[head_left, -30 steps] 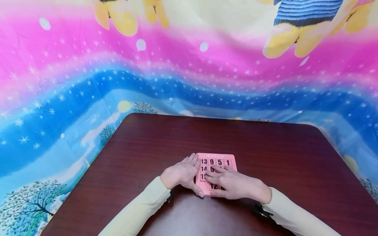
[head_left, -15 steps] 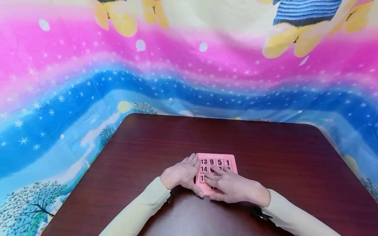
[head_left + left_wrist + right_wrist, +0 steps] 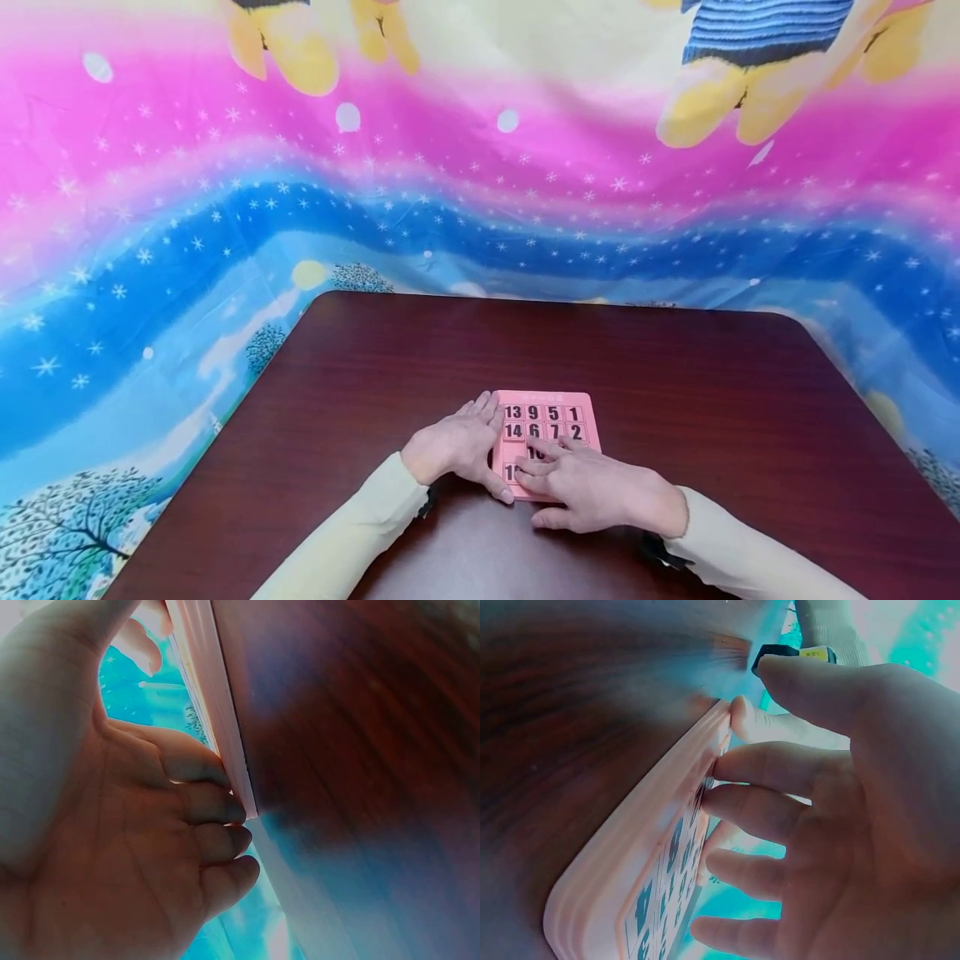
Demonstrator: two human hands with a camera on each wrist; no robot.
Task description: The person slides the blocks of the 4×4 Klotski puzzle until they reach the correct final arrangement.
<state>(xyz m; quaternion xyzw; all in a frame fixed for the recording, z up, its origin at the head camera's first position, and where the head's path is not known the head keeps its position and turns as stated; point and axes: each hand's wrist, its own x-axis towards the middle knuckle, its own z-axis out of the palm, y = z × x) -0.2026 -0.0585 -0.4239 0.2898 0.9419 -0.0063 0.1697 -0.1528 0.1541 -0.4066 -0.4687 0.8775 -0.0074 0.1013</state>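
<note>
A pink sliding number puzzle (image 3: 542,397) lies flat on the table, its tiles marked with black numbers. My left hand (image 3: 457,444) rests along its left edge, fingers extended and thumb at the near left corner. In the left wrist view, those fingertips touch the side of the puzzle (image 3: 225,697). My right hand (image 3: 600,492) lies over the near right part, fingertips on the tiles and thumb off the near edge. It covers several tiles. A tile starting with 1 (image 3: 510,472) sits partly under its fingertips in the bottom row; a gap shows above it.
The dark brown wooden table (image 3: 675,375) extends around the puzzle on all sides. Behind it hangs a colourful cloth (image 3: 450,183) with snowflakes and trees, reaching down past the table's far edge. A black wrist strap (image 3: 663,550) shows at the right sleeve.
The 15 tile has slid from the third row to the bottom row, leaving a gap where it was. My right hand has moved slightly nearer; the left stays on the edge.
</note>
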